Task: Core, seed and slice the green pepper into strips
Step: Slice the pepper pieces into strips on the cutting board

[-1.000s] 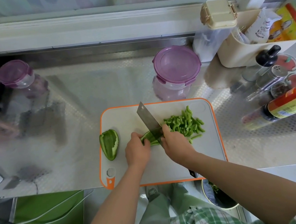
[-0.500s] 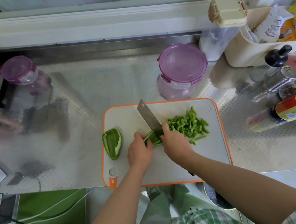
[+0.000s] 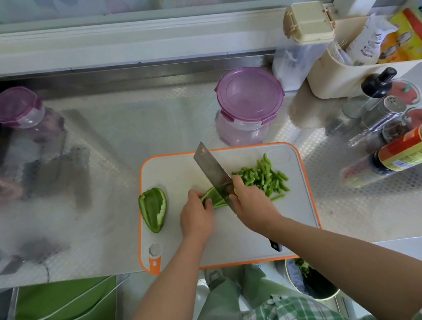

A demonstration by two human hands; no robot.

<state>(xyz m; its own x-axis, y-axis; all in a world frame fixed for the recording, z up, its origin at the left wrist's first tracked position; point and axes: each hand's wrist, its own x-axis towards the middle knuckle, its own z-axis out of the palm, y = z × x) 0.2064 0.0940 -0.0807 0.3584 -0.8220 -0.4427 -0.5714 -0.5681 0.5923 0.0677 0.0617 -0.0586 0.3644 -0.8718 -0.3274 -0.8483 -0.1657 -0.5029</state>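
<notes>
A white cutting board (image 3: pixel 179 172) with an orange rim lies on the steel counter. My right hand (image 3: pixel 252 204) grips a cleaver (image 3: pixel 209 168), its blade down across a green pepper piece (image 3: pixel 214 196). My left hand (image 3: pixel 196 216) holds that piece down with curled fingers, just left of the blade. A pile of cut pepper strips (image 3: pixel 263 175) lies to the right of the blade. A seeded pepper half (image 3: pixel 153 209) rests cut side up at the board's left edge.
A purple-lidded jar (image 3: pixel 249 102) stands just behind the board, another purple-lidded jar (image 3: pixel 19 109) at far left. Sauce bottles and spice shakers (image 3: pixel 405 147) crowd the right, with a cream bin (image 3: pixel 356 75) behind. A bin with scraps (image 3: pixel 310 279) sits below the counter edge.
The cleaver and both hands stay on the pepper piece; the blade has shifted slightly left along it. The camera view has moved a little.
</notes>
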